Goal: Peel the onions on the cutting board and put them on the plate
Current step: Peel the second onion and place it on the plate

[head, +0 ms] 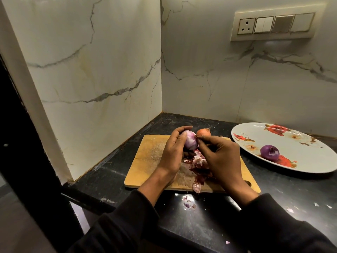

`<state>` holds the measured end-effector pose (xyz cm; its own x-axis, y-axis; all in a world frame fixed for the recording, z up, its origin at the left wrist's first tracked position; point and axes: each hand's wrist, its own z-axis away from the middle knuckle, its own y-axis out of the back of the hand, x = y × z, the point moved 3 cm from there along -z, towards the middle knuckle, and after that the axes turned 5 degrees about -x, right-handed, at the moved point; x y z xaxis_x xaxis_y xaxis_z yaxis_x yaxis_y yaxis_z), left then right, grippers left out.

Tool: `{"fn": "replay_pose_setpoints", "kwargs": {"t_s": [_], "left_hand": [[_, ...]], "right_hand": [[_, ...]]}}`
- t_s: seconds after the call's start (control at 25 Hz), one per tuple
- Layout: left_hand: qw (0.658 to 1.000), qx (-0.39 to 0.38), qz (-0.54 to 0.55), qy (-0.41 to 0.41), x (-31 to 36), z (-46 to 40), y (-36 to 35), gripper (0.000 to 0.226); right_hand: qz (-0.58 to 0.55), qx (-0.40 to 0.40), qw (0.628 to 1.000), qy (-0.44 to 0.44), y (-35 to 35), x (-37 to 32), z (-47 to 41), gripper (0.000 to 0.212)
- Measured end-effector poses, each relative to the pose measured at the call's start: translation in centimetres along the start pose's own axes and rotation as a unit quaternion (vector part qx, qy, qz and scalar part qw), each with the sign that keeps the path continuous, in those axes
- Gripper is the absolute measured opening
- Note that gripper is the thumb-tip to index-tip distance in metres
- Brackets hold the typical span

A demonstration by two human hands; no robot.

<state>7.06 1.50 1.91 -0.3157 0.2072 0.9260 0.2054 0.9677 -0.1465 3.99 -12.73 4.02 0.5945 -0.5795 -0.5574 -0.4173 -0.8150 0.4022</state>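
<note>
Black counter (pixel 273 201) in a marble-walled corner (pixel 109 70), socket panel (pixel 273 24) up right. My left hand (pixel 173 152) curls round the half-peeled onion (pixel 190 141), held above the board (pixel 145 161); my right hand (pixel 220 157) pinches a bit of skin at its top. Peels (pixel 198 165) lie under my hands — an unpeeled onion (pixel 203 132) sits behind. A peeled one (pixel 269 152) rests on the plate (pixel 310 152), off to the right.

A cream switch panel (pixel 273 24) with one socket (pixel 246 26) is sitting high on the marble-veined back wall (pixel 209 70), and a matching wall (pixel 91 61) is rising along the black desk's (pixel 200 225) left edge.
</note>
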Motion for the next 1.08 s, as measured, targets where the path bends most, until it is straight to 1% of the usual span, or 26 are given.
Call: {"fn": "replay_pose_setpoints", "kwargs": {"t_s": [0.08,0.2,0.32,0.4,0.52,0.6,0.84,0.92,1.0,1.08], "left_hand": [[1.0,-0.01,-0.004,-0.001,0.0,0.1,-0.1,0.03],[1.0,-0.013,0.003,0.004,-0.2,0.1,-0.2,0.026],[0.999,-0.015,0.022,0.019,-0.1,0.1,-0.3,0.023],[0.999,-0.016,0.043,0.028,0.1,0.1,-0.4,0.026],[0.997,-0.016,0.063,0.036,0.3,0.2,-0.4,0.028],[0.997,-0.013,0.064,0.036,0.3,0.3,-0.5,0.028],[0.996,0.035,0.085,0.021,0.5,0.2,0.1,0.024],[0.995,0.036,0.087,0.025,0.6,0.1,0.1,0.023],[0.995,0.034,0.091,0.029,0.6,0.1,0.1,0.024],[0.995,0.031,0.094,0.03,0.5,0.1,0.2,0.024]], "right_hand": [[0.047,0.006,0.999,0.016,0.0,-0.3,0.0,0.018],[0.063,0.008,0.998,0.016,-0.1,-0.5,-0.2,0.015],[0.04,0.022,0.999,-0.003,0.1,-0.4,-0.1,0.013],[0.016,0.03,0.999,-0.022,0.2,-0.3,-0.1,0.012],[-0.032,0.041,0.995,-0.083,0.3,0.5,-0.3,0.016],[-0.046,0.042,0.992,-0.106,0.3,1.0,-0.5,0.015],[-0.054,0.054,0.989,-0.125,0.6,1.2,-0.5,0.008],[-0.067,0.037,0.99,-0.12,0.6,1.3,-0.6,0.012],[-0.046,0.004,0.994,-0.1,0.3,1.3,-0.6,0.018],[-0.03,-0.015,0.996,-0.077,0.0,0.9,-0.5,0.019]]}}
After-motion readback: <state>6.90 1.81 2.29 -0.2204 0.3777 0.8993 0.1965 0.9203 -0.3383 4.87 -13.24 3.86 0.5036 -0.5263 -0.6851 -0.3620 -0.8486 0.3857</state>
